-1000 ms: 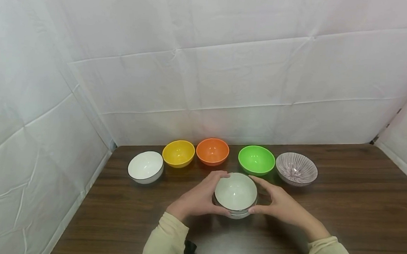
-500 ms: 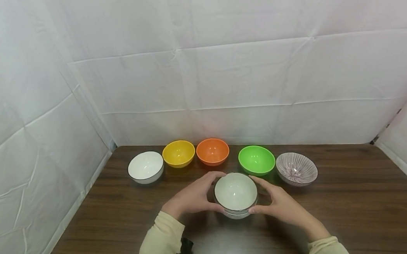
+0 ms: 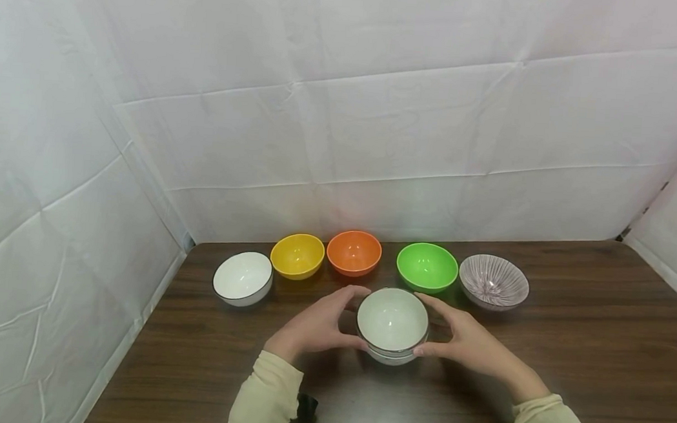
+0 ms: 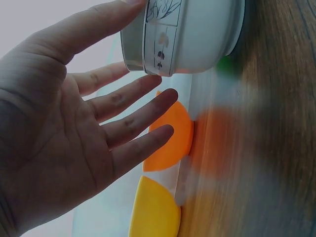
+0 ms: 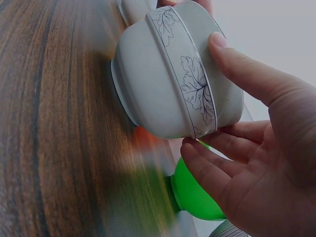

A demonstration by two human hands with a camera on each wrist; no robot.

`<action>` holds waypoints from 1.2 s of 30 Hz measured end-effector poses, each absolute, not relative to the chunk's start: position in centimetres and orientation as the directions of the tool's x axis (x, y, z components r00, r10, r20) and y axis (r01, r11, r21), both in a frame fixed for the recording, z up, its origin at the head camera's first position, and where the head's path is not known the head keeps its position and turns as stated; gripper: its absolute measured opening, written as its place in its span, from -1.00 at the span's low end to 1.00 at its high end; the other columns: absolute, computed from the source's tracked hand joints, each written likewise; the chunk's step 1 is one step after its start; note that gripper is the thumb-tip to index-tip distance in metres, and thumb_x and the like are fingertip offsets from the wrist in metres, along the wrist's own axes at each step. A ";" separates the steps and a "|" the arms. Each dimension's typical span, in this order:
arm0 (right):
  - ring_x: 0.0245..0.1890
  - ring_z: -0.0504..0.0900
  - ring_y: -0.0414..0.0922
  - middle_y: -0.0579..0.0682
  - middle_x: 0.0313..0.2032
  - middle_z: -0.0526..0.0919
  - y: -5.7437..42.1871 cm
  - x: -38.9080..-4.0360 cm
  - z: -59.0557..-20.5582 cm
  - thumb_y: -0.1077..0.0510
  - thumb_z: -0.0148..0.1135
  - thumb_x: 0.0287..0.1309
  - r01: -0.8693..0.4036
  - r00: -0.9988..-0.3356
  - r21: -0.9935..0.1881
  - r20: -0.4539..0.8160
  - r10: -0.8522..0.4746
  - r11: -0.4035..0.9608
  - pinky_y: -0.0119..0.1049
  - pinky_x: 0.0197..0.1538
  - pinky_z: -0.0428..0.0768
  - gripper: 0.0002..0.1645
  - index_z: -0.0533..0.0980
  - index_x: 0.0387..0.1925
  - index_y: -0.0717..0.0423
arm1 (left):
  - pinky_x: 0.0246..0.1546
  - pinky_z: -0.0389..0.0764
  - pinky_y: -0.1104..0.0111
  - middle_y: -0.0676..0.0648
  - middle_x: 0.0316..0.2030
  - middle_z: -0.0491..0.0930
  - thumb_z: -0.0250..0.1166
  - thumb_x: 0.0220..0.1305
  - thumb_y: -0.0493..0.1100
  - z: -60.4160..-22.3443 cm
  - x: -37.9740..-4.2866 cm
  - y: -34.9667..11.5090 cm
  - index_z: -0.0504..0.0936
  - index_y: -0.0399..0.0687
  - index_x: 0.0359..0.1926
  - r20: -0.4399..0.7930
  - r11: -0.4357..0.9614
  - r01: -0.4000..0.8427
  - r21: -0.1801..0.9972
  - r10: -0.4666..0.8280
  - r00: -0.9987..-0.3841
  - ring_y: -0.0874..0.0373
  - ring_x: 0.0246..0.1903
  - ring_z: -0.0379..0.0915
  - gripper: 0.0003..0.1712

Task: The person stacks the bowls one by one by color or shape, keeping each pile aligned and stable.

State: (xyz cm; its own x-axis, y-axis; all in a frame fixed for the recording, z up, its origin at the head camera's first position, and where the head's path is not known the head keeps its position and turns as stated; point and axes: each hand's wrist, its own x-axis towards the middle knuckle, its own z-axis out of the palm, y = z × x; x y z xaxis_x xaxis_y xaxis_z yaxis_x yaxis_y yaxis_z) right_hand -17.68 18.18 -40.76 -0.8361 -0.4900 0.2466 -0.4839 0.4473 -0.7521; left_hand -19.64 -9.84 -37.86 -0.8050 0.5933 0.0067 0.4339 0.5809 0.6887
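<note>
Two pale bowls stand nested on the brown table, the upper bowl (image 3: pixel 393 318) with a dark rim line and the lower bowl (image 5: pixel 148 84) with a printed leaf band. My right hand (image 3: pixel 467 339) holds the upper bowl at its right side, thumb (image 5: pixel 222 44) on the near wall and fingers on the far side. On the left, my left hand (image 3: pixel 320 323) is spread beside the stack. Its straight fingers (image 4: pixel 138 118) are apart from each other, and the thumb tip is right at the upper bowl's wall in the left wrist view.
Behind the stack runs a row of bowls: white (image 3: pixel 242 279), yellow (image 3: pixel 297 256), orange (image 3: pixel 354 253), green (image 3: pixel 426 267) and a purple-striped bowl (image 3: pixel 494 281). White sheeting (image 3: pixel 379 123) closes off the back and sides of the table (image 3: pixel 587 330).
My left hand has eased off the stack, drawing back to the left and slightly towards me. My right hand and the bowls have kept their places.
</note>
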 end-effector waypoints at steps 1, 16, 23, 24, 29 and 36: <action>0.19 0.43 0.21 0.33 0.24 0.43 18.2 -17.7 -40.8 -0.14 0.45 -0.15 -0.484 -0.836 -0.752 0.247 -0.489 0.447 0.31 0.18 0.42 0.10 0.22 0.32 0.35 | 0.24 0.47 0.08 -0.01 0.21 0.44 0.53 -0.11 0.04 -37.9 -19.7 -9.9 0.27 -0.02 0.33 0.005 0.583 0.433 0.687 0.592 -0.806 0.10 0.15 0.40 -0.03; 0.21 0.42 0.16 0.27 0.25 0.44 18.5 -17.6 -40.7 -0.15 0.48 -0.19 -0.452 -0.856 -0.761 0.222 -0.468 0.466 0.25 0.18 0.46 0.12 0.22 0.34 0.27 | 0.24 0.47 0.07 -0.02 0.23 0.42 0.50 -0.06 0.08 -38.0 -20.1 -10.5 0.31 0.01 0.31 0.008 0.626 0.413 0.661 0.544 -0.839 0.10 0.18 0.37 -0.09; 0.21 0.42 0.17 0.29 0.25 0.43 18.2 -17.6 -40.9 -0.17 0.45 -0.15 -0.463 -0.841 -0.760 0.217 -0.495 0.455 0.25 0.20 0.44 0.12 0.20 0.35 0.30 | 0.25 0.45 0.05 -0.03 0.23 0.43 0.49 -0.04 0.05 -37.9 -19.9 -11.3 0.33 0.01 0.29 -0.015 0.678 0.412 0.609 0.528 -0.849 0.08 0.20 0.34 -0.13; 0.21 0.42 0.16 0.28 0.26 0.43 18.1 -17.6 -41.0 -0.17 0.45 -0.15 -0.464 -0.841 -0.761 0.217 -0.496 0.454 0.24 0.21 0.44 0.12 0.20 0.35 0.30 | 0.26 0.44 0.05 -0.02 0.23 0.43 0.49 -0.04 0.06 -37.8 -19.8 -11.5 0.34 0.02 0.29 -0.021 0.690 0.409 0.598 0.523 -0.852 0.08 0.20 0.34 -0.13; 0.22 0.42 0.12 0.24 0.26 0.43 18.2 -17.8 -40.9 -0.18 0.47 -0.19 -0.465 -0.846 -0.742 0.212 -0.489 0.483 0.22 0.23 0.44 0.15 0.20 0.35 0.28 | 0.27 0.42 0.02 -0.03 0.25 0.41 0.48 -0.03 0.07 -37.6 -19.7 -12.3 0.36 0.04 0.28 -0.019 0.730 0.417 0.541 0.506 -0.862 0.07 0.22 0.30 -0.16; 0.23 0.41 0.12 0.24 0.26 0.44 18.6 -17.9 -40.3 -0.22 0.45 -0.18 -0.471 -0.848 -0.706 0.196 -0.492 0.529 0.23 0.24 0.42 0.14 0.23 0.33 0.28 | 0.27 0.41 0.00 -0.01 0.27 0.39 0.46 -0.01 0.07 -37.3 -19.3 -13.2 0.38 0.10 0.28 0.004 0.759 0.390 0.521 0.454 -0.891 0.07 0.25 0.27 -0.19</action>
State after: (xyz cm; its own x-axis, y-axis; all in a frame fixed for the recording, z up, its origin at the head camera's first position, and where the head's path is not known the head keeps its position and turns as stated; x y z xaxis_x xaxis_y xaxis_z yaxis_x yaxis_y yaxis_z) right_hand -17.86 18.55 -40.31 -0.8480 -0.4924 0.1960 -0.4705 0.5291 -0.7061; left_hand -19.31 -13.21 -37.28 -0.8908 0.4543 0.0041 0.3896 0.7593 0.5212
